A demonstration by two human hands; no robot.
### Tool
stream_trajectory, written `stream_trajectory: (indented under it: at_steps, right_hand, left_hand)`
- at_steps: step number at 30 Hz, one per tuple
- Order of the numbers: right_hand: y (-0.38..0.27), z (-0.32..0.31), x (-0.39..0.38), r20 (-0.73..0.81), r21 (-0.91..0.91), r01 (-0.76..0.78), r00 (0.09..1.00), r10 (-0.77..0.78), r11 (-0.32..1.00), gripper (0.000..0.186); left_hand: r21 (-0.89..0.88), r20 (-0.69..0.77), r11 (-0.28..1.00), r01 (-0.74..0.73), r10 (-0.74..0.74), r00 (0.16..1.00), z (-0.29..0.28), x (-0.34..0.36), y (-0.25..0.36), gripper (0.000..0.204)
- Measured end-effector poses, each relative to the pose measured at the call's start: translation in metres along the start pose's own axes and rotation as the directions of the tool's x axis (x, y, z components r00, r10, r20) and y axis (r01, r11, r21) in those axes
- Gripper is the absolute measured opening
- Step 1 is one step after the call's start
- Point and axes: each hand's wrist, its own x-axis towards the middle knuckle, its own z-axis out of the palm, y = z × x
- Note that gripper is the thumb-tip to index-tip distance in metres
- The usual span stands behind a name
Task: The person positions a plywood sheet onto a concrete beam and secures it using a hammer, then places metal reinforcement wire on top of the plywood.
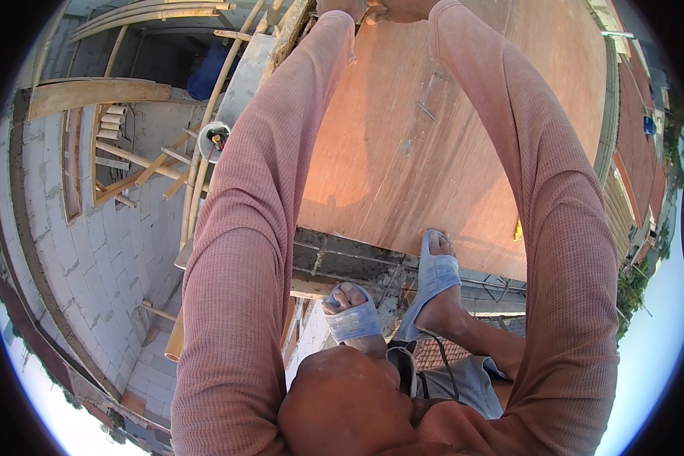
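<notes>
Both my arms in long pink sleeves reach up to the top edge of the view, where my left hand [340, 9] and my right hand [399, 11] meet near the far left corner of a large reddish plywood sheet [463, 152]. The top edge cuts off most of my left hand, so its fingers cannot be made out. My right hand's fingers look curled, with what they hold hidden. A rough concrete edge [287, 42] runs beside my left hand. Short wire pieces [425, 110] lie on the plywood.
My sandaled feet [433, 281] stand at the plywood's near edge and on a rough ledge [315, 289]. Left are bamboo poles [224, 68], a bucket of tools [213, 142], a blue object [209, 72] and a drop beside grey block walls [76, 266]. Rooftops [638, 182] lie beyond the right edge.
</notes>
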Motion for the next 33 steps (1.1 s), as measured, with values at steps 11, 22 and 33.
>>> stream_trajectory:
  at_steps: [11,22,33]
  right_hand:
    - [-0.013,-0.021,0.023,0.107,-0.245,0.107,0.991,-0.082,0.964,0.024]
    - [-0.006,-0.017,0.012,-0.117,-0.06,0.271,0.954,-0.276,0.961,0.023]
    - [-0.008,-0.043,0.01,-0.062,0.045,0.277,0.96,-0.274,0.96,0.022]
  left_hand:
    - [0.354,0.594,0.756,-0.551,0.273,0.757,0.03,0.028,-0.061,0.049]
    - [-0.278,-0.185,0.952,-0.124,0.074,0.98,-0.009,-0.004,-0.032,0.026]
    - [-0.237,0.031,0.966,0.106,-0.101,0.994,0.01,0.008,-0.041,0.037]
